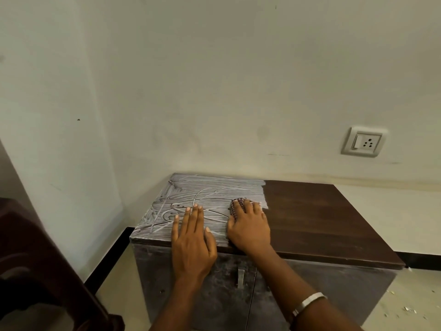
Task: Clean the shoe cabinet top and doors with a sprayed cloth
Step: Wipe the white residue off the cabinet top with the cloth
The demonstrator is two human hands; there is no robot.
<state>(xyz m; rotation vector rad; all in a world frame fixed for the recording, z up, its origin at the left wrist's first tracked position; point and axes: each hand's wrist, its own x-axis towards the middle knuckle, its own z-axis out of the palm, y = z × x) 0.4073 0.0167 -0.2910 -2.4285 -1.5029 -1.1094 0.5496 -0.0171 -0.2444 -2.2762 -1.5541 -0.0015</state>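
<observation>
Wiping cabinet top (322,211): right hand (250,225) presses cloth (237,206) flat at the dust edge, left hand (192,237) open, bracing. Next: sweep left across dusty half (191,194), then doors (214,283).

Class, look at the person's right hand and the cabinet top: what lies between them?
In the head view, a dark patterned cloth lies under the right hand, pressed flat against the cabinet top. It peeks out past the fingertips, at the edge of the whitish streaked patch.

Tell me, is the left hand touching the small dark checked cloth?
Apart. The head view shows the left hand flat on the dusty cabinet top; the cloth lies under the right hand.
</observation>
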